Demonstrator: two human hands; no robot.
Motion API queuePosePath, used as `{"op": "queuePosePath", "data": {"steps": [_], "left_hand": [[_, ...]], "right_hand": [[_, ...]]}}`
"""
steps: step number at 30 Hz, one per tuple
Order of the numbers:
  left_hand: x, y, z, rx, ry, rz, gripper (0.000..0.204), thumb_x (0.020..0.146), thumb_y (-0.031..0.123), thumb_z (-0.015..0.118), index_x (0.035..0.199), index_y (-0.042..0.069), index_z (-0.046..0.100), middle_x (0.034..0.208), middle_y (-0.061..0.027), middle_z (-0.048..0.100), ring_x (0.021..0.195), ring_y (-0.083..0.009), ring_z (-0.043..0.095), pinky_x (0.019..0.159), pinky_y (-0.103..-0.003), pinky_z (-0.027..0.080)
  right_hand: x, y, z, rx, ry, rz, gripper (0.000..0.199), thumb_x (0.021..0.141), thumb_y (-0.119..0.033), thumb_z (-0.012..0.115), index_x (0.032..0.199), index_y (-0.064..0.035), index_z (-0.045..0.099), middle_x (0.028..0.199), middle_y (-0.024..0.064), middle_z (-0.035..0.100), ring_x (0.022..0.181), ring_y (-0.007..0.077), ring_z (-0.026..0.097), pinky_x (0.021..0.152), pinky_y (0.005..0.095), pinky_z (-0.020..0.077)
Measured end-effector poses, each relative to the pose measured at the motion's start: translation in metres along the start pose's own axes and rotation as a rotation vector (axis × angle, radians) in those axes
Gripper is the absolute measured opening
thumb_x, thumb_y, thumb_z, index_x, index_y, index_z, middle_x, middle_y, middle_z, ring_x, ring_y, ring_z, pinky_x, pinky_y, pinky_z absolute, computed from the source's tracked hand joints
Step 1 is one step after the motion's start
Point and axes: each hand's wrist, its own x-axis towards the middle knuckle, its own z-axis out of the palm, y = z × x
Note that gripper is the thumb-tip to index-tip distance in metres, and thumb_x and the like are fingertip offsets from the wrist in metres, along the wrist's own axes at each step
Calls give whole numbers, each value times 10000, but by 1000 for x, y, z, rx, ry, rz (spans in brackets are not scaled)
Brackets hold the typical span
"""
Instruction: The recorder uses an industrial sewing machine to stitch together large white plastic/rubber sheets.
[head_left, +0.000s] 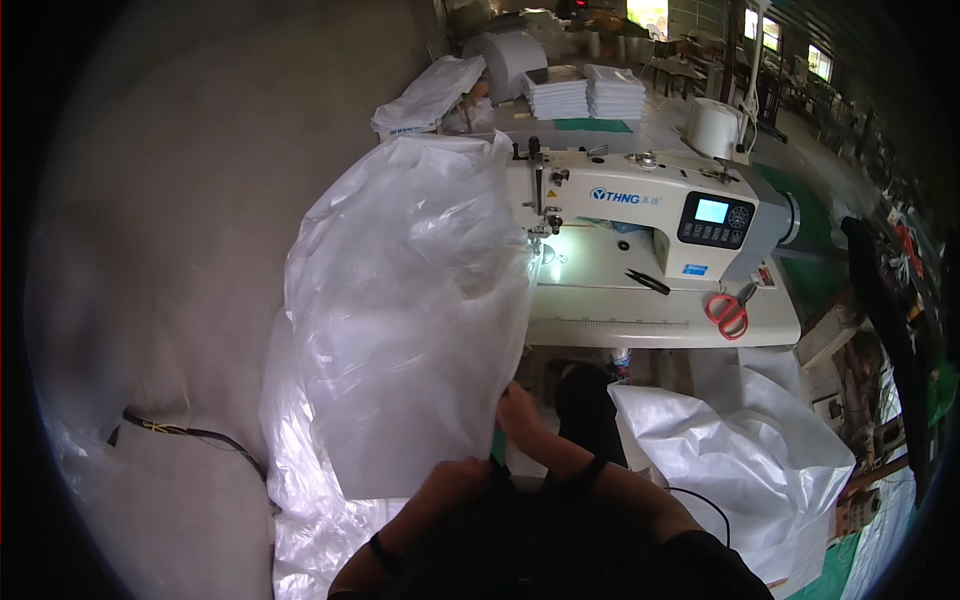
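Clear plastic sheet (400,320) edge prob. betw. R-hand fingers (515,405)

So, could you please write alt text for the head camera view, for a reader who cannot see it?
Both hands, left hand and right hand, grip the lower edge of a large clear plastic sheet held up beside a white sewing machine. Red scissors lie on the machine table.
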Motion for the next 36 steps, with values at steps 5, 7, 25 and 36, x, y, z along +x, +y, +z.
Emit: {"op": "queuePosePath", "data": {"steps": [5,7,25,36], "left_hand": [[25,11,-3,-231,-155,70,141,811,190,554,826,55,588,769,-136,627,744,-336,627,650,-432,505],[46,16,-22,-127,-253,223,143,843,184,521,870,63,593,801,-133,624,774,-326,619,700,-399,499],[113,-279,-96,316,9,-497,608,898,562,349,1358,167,391,1439,-121,315,1326,-337,275,1035,-573,239],[162,-57,-41,468,456,-164,185,743,190,609,846,47,555,854,-91,596,881,-281,572,740,-404,431]], "right_hand": [[-11,-5,-38,-238,298,-323,444,880,-275,504,1223,-11,407,986,202,601,868,345,626,768,421,486],[-10,-9,-47,-462,279,-449,539,844,-284,558,1260,-8,354,977,195,598,889,361,607,792,426,469],[11,-14,-64,353,-24,142,381,876,-200,515,1159,52,478,1098,177,576,948,281,608,759,394,521],[70,-11,-61,-467,335,-440,261,851,-188,478,963,43,527,730,237,604,694,390,618,652,447,480]]}}
